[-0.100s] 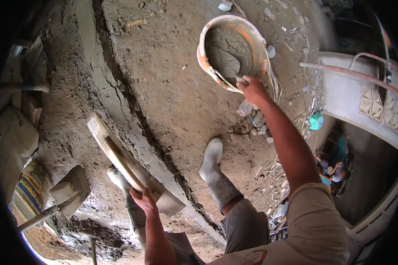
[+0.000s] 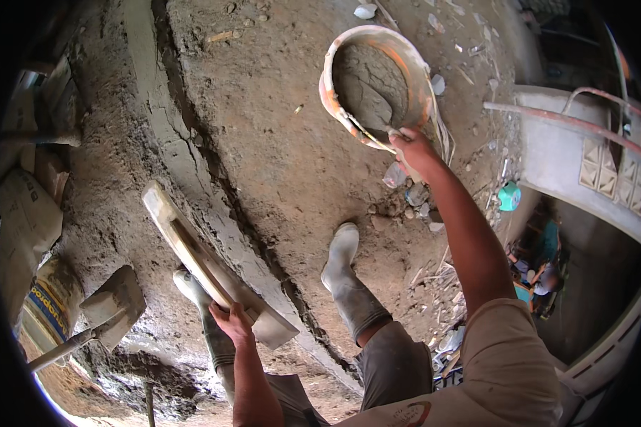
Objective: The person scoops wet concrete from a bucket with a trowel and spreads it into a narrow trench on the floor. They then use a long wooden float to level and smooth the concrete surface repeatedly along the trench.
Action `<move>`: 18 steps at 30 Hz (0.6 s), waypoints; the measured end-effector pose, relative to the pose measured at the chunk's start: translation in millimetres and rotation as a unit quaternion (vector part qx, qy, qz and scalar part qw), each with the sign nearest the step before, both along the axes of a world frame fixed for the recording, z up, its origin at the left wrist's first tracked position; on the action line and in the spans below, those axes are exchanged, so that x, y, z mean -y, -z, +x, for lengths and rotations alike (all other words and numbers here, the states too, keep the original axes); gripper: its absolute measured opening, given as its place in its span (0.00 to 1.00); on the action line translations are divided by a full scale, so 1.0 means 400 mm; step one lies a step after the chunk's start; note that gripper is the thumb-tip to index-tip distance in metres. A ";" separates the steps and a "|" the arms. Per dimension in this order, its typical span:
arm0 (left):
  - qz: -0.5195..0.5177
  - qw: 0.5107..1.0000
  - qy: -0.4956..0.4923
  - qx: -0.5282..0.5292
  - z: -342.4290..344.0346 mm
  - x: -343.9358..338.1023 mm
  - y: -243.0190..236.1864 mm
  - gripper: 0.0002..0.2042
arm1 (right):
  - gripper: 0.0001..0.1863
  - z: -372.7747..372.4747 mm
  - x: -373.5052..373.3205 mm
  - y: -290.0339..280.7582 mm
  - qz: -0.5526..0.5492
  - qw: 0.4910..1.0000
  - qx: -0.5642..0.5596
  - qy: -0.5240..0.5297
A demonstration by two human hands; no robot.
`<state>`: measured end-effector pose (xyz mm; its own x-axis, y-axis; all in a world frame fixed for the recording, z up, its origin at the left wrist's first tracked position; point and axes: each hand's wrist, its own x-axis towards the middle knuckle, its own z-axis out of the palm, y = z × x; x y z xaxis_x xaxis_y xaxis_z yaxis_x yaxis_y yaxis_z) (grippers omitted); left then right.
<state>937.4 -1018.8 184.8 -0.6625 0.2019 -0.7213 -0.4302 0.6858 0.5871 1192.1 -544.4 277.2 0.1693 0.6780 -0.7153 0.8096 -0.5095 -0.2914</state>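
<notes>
My left hand grips a long, flat float with a pale handle bar, held slantwise over a strip of grey mortar that runs across the dirt beside a dark groove. My right hand is closed on the handle of a trowel, whose blade lies in the wet grey mortar inside a white, orange-smeared bucket. My rubber boots show on either side of the mortar strip, the left one partly behind the float.
A shovel, paper sacks and a stained container lie at the left. Rubble lines the right. Beyond are a red metal bar, a concrete wall, a teal container and another person lower down.
My right hand has shifted slightly downward and to the right at the bucket's rim. My left hand and the float look unchanged.
</notes>
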 end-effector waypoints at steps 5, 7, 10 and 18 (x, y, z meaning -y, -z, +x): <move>-0.011 1.000 0.005 -0.002 -0.010 -0.030 0.000 0.21 | 0.17 -0.002 0.053 -0.070 0.033 0.988 -0.138 0.060; -0.014 1.000 0.008 -0.026 -0.022 -0.004 0.009 0.21 | 0.15 -0.075 0.110 -0.099 0.067 0.986 -0.138 0.073; 0.051 0.994 -0.090 0.028 -0.022 0.017 0.039 0.21 | 0.10 -0.186 0.211 -0.091 0.100 0.973 -0.180 0.103; -0.038 0.998 -0.021 0.046 -0.107 -0.041 -0.050 0.21 | 0.07 -0.552 0.404 0.099 0.038 0.934 -0.338 0.109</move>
